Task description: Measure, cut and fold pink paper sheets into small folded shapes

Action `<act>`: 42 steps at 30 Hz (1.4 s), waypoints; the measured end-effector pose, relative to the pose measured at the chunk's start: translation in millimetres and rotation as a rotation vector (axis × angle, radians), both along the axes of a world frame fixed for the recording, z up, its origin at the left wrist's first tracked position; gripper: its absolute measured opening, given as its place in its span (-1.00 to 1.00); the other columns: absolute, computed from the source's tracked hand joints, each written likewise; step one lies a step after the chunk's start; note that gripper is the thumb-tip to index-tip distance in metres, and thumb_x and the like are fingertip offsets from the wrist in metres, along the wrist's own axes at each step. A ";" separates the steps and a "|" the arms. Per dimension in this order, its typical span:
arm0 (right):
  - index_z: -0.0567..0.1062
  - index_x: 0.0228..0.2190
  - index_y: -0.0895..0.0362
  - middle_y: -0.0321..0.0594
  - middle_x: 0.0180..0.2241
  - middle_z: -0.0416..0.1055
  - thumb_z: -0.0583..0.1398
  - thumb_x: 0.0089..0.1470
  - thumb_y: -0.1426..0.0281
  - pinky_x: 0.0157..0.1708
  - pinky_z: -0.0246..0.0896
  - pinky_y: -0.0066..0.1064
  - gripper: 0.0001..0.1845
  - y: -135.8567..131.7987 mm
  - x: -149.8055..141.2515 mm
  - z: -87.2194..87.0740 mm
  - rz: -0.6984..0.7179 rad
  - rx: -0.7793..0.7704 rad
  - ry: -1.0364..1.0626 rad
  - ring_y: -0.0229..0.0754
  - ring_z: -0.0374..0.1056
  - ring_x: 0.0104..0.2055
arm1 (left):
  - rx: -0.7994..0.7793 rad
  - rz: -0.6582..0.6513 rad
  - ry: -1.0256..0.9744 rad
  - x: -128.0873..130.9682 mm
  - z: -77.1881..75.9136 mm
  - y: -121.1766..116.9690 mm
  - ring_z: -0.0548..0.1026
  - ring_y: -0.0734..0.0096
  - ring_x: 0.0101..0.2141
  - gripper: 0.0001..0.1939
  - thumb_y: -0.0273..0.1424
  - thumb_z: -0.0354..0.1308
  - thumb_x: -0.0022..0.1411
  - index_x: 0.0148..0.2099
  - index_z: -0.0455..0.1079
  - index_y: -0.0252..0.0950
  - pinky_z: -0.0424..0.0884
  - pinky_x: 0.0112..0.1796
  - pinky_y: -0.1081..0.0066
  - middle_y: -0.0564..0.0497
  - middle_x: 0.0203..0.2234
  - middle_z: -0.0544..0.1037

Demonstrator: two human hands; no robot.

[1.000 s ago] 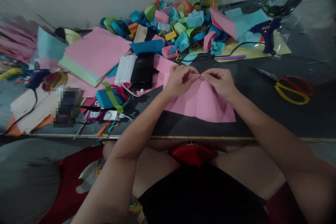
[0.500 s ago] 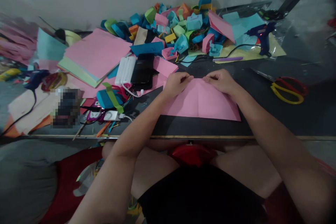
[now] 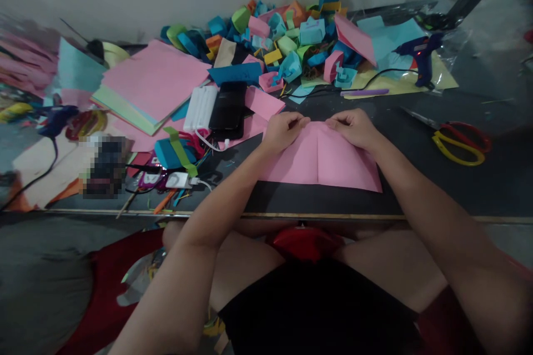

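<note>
Yellow-and-red scissors lie right on the counter; a blue glue gun sits beyond, near folded paper pieces.

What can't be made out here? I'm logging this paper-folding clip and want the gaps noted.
Head view only:
- Far edge of the pink paper sheet: covered by the left hand and right hand, so the fingertip grip is unclear.
- Pixelated dark patch: blurred out, unidentifiable.
- Heap of coloured folded paper pieces: too small and jumbled to count.
- Left-edge paper stacks: motion-blurred and cut off.
</note>
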State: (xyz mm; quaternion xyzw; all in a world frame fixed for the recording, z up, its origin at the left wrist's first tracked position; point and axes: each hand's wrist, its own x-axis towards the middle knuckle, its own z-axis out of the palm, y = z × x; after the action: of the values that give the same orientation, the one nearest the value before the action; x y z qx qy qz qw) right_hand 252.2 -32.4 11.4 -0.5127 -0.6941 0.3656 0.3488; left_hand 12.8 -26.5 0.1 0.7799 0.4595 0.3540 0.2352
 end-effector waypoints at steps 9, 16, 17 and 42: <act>0.68 -0.44 0.14 -0.25 -0.50 0.52 0.32 0.07 0.08 -0.36 0.17 -0.35 -0.63 -4.1 -6.1 7.6 0.089 0.056 -0.084 -0.19 0.37 -0.40 | 0.018 -0.121 0.102 2.7 7.9 2.2 0.49 0.39 -0.41 -0.78 -0.31 0.18 0.37 -0.33 0.53 -0.27 0.32 -0.33 0.38 0.03 -0.47 0.58; 0.70 -0.40 0.13 -0.22 -0.43 0.59 0.31 0.08 0.15 -0.30 0.21 -0.33 -0.70 -15.4 -17.4 17.4 0.077 0.079 -0.050 -0.18 0.41 -0.37 | 0.056 -0.177 0.039 3.9 16.8 -5.9 0.53 0.38 -0.34 -0.83 -0.37 0.15 0.40 -0.24 0.54 -0.24 0.42 -0.22 0.36 0.00 -0.39 0.62; 0.70 -0.40 0.13 -0.22 -0.44 0.58 0.31 0.08 0.15 -0.31 0.21 -0.34 -0.70 -15.9 -18.0 17.3 0.070 0.079 -0.036 -0.19 0.40 -0.38 | 0.055 -0.178 0.028 3.9 17.8 -7.1 0.53 0.38 -0.33 -0.83 -0.36 0.15 0.40 -0.24 0.54 -0.24 0.42 -0.22 0.36 0.00 -0.39 0.62; 0.66 -0.43 0.10 -0.19 -0.41 0.57 0.33 0.00 -0.09 -0.30 0.28 -0.32 -0.51 -18.5 -21.9 22.5 0.047 0.062 0.131 -0.16 0.40 -0.35 | 0.116 -0.130 -0.028 7.5 17.8 -11.0 0.53 0.35 -0.21 -0.83 -0.28 0.19 0.44 -0.16 0.55 -0.22 0.41 -0.14 0.33 -0.03 -0.25 0.66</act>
State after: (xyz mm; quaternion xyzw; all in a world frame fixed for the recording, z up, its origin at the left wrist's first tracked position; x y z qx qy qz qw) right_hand 230.3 -50.9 34.0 -0.4604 -0.6926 0.3846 0.4005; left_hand 20.3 -37.4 17.9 0.8153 0.3833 0.3751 0.2184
